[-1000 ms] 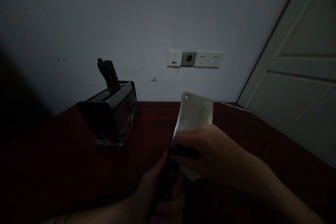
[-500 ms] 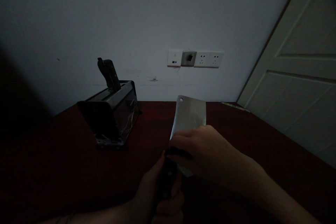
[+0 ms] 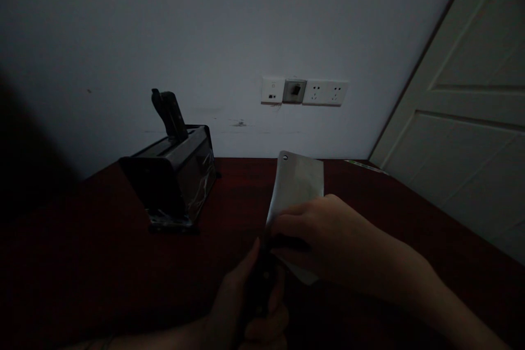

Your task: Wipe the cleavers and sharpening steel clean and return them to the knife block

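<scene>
Since half a second ago, the right hand (image 3: 324, 235) and the cleaver (image 3: 301, 175) have been shifted slightly rightward. Handle (image 3: 261, 287) is firmly wrapped by the left hand (image 3: 227, 295); blade is partly covered by curled right fingers, whether anything dark is pinched there can't be told. Cleaver is held over the table (image 3: 238, 191), well apart from the knife rack (image 3: 192, 175). Handle should be gripped tight, blade steadied, fingertips laid flat, off the sharp edge

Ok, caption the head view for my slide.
Left hand holding a cleaver by its dark handle, right hand at the blade, knife block to the left.
</scene>
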### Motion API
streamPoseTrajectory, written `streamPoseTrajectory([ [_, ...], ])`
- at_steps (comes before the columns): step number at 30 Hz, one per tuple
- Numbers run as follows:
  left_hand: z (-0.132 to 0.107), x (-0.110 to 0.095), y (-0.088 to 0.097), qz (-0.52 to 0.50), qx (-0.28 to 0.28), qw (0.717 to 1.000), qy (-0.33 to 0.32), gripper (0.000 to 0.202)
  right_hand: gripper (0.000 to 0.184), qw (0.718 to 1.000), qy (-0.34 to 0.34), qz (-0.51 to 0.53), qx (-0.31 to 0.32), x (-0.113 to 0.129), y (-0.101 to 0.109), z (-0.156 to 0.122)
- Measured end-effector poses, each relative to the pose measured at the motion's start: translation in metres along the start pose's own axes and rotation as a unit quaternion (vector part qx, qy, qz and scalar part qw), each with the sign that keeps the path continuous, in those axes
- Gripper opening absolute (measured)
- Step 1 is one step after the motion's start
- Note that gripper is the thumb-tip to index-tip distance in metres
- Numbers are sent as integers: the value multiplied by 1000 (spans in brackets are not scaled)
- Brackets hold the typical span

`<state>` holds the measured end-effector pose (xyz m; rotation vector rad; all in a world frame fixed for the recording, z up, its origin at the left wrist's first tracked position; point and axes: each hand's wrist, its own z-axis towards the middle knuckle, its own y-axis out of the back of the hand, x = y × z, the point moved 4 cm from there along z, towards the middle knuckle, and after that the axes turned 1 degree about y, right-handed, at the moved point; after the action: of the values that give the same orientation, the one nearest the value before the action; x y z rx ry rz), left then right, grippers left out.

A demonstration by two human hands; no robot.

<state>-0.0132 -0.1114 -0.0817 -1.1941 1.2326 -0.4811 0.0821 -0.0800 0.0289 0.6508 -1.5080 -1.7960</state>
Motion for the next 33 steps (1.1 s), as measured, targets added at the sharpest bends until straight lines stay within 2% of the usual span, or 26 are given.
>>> streamPoseTrajectory([
  [5,-1,1,0,8,-1,1000,-9,60,12,1000,6,-1,-11,-1,0,0],
  [10,-2,3,3,-1,-30,1000,-5,58,12,1000,5,6,-26,1,-3,4],
  [14,0,3,1,13,14,1000,-3,60,10,1000,-9,27,10,-2,-1,0],
  [16,1,2,2,14,25,1000,-8,60,11,999,-10,33,7,-2,1,-1],
  [21,-1,0,4,7,29,1000,-4,58,13,999,-7,22,-32,0,1,2],
  [28,-1,-5,-6,27,31,999,-6,55,10,997,-13,80,10,-7,2,-1],
  [33,1,-5,0,23,56,998,-17,49,11,995,-19,97,-19,-7,0,4],
])
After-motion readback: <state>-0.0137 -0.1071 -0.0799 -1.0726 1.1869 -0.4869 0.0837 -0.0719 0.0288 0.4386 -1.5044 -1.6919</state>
